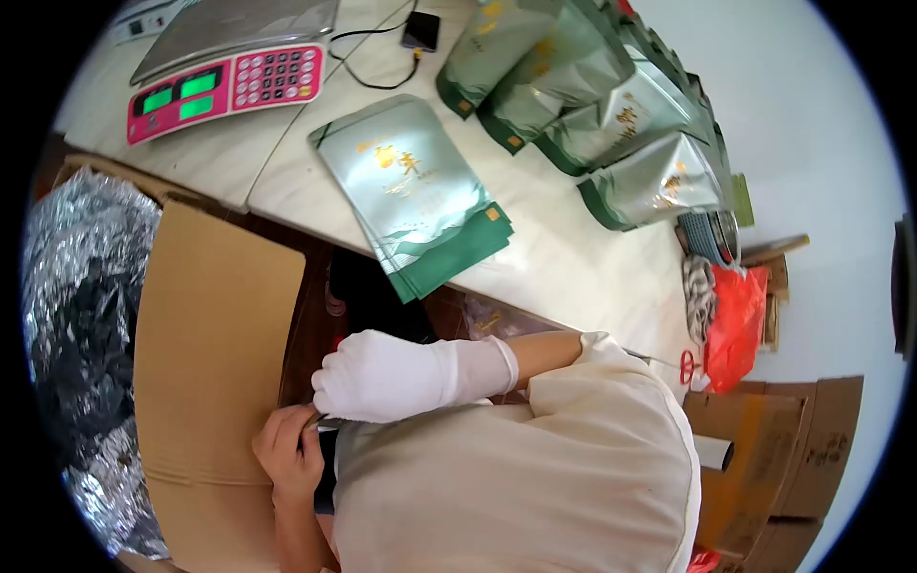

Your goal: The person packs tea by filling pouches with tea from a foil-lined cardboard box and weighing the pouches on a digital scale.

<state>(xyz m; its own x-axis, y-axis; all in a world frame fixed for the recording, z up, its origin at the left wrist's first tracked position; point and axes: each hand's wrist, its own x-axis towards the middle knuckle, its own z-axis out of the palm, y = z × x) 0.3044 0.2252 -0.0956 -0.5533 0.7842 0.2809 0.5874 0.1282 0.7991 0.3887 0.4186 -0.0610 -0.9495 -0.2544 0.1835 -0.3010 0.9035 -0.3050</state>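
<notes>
My right hand (377, 377), in a white glove, is closed with its fingers curled under, above my lap. My bare left hand (289, 446) touches it from below, thumb and fingers pinched together. Between the two hands shows a small greyish edge (328, 420); what it belongs to is hidden. Just left of my left hand stands a raised cardboard flap (215, 353). Above my gloved hand, flat green-and-silver pouches (411, 186) lie stacked at the table's edge, their lower corners jutting past it.
Several filled pouches (659, 181) stand at the table's (564, 272) far right. A pink scale (224, 94) and a phone (420, 31) with a cable sit at the back. Silver foil (91, 248) with dark contents is at left. Red-handled scissors (687, 367) and cardboard boxes (764, 449) are at right.
</notes>
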